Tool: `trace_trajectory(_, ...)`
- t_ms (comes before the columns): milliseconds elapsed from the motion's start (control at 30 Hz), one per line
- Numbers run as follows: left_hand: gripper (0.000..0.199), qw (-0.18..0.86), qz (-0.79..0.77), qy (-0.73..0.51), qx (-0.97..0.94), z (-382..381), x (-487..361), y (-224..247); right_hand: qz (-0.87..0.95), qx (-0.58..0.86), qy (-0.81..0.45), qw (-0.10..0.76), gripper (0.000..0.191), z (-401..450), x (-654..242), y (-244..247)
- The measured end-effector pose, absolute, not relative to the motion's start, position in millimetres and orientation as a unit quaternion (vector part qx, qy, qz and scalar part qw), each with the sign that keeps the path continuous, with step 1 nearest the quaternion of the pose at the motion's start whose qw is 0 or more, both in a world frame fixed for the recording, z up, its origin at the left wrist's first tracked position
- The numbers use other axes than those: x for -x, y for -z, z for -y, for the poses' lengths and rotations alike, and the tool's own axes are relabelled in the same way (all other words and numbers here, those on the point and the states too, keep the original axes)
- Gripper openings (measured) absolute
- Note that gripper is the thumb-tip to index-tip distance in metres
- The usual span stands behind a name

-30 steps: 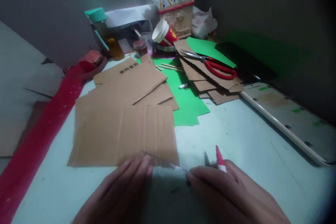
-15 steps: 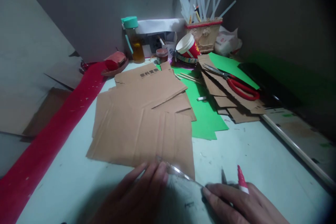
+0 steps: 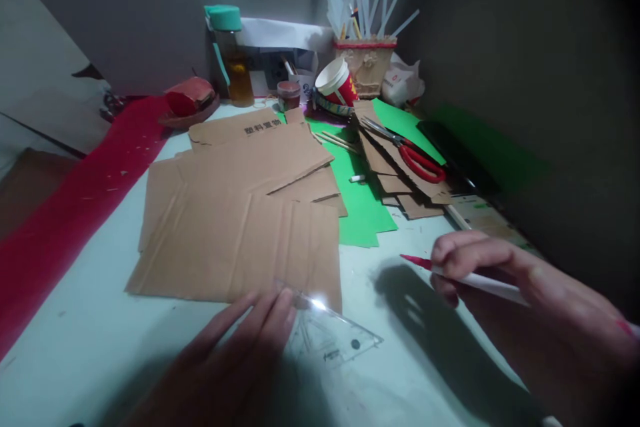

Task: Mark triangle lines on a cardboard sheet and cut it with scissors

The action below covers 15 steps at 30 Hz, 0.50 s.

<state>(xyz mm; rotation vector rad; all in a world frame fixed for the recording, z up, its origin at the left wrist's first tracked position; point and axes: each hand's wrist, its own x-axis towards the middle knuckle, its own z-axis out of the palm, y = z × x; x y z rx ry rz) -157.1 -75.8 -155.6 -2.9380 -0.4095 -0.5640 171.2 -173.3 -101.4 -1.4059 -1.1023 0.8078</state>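
Observation:
A clear plastic set square [image 3: 345,333] lies across the front edge of the top cardboard sheet [image 3: 210,247] and the table. My left hand [image 3: 250,333] rests flat on its left end, fingertips stretched over the cardboard edge; the thumb is hidden. To the right, my right hand [image 3: 480,267] is raised above the table with its fingers closed around a white-bodied marker [image 3: 495,285]. The marker's red tip points left, toward the cardboard, and touches nothing. Beneath that hand falls a dark shadow.
Red-handled scissors [image 3: 420,163] lie on cut cardboard strips [image 3: 405,200] over green paper [image 3: 360,220]. Behind stand a teal-lidded bottle [image 3: 233,60], a tilted paper cup [image 3: 337,80] and a basket of straws [image 3: 367,63]. Red cloth [image 3: 85,193] runs along the left edge.
My right hand has let go of the set square's right end and lifted up and right. The marker has swung from pointing up to pointing left. The view has shifted slightly right.

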Motion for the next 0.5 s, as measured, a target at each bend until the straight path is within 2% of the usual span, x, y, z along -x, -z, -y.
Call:
trace_trajectory(233,0.042,0.075,0.136,0.186,0.970,77,161,157,0.378,0.534,-0.490,0.576,0.015,133,-142,93)
trace_trajectory(333,0.047,0.094,0.148,0.164,0.971,76,157,150,0.380,0.508,-0.524,0.569,0.017,126,-133,96)
trace_trajectory(500,0.064,0.124,0.184,0.132,0.966,78,149,135,0.450,0.528,-0.526,0.493,0.025,111,-112,94)
